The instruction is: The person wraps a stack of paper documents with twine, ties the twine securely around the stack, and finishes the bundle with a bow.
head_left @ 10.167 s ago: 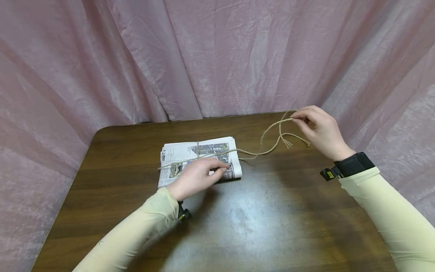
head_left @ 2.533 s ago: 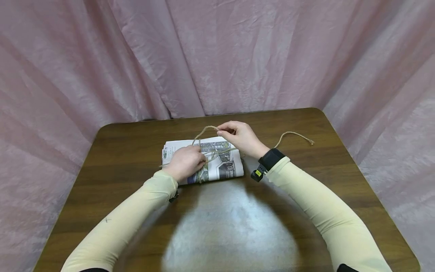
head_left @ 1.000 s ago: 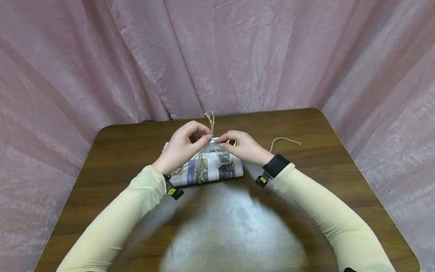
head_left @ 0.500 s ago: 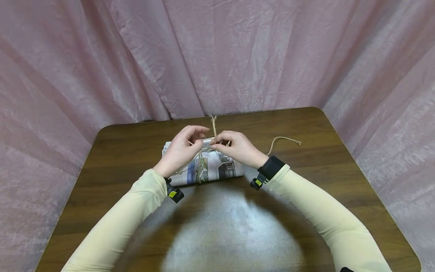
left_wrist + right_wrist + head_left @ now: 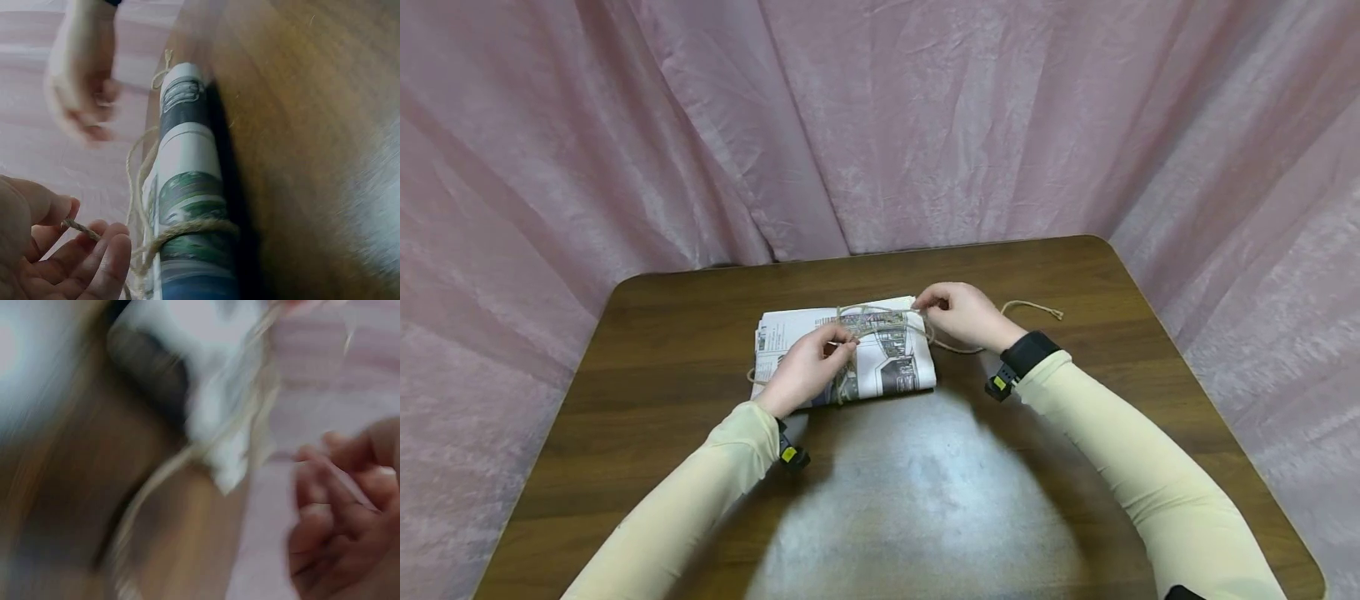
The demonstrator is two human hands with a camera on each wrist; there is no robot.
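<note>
A folded newspaper bundle [image 5: 887,358] lies on the table, wound with tan twine [image 5: 194,228]. My left hand [image 5: 812,367] is over the bundle's near left part. Its thumb and fingers pinch a short end of the twine, plain in the left wrist view. My right hand [image 5: 962,315] hovers by the bundle's far right corner, fingers loosely curled. No twine shows between its fingers [image 5: 319,506] in the blurred right wrist view. A loose twine loop lies over the bundle's top near those fingertips. My left hand covers part of the crossing strands.
A long twine tail [image 5: 1033,306] runs right over the brown wooden table [image 5: 685,308]. A small twine loop [image 5: 752,377] sticks out at the bundle's left side. Pink curtains [image 5: 925,125] hang behind the table and along its sides.
Half a second ago both hands were close together over the bundle, with a twine end standing upright between them. Now my right hand has moved right, my left lower, and a loop lies across the top.
</note>
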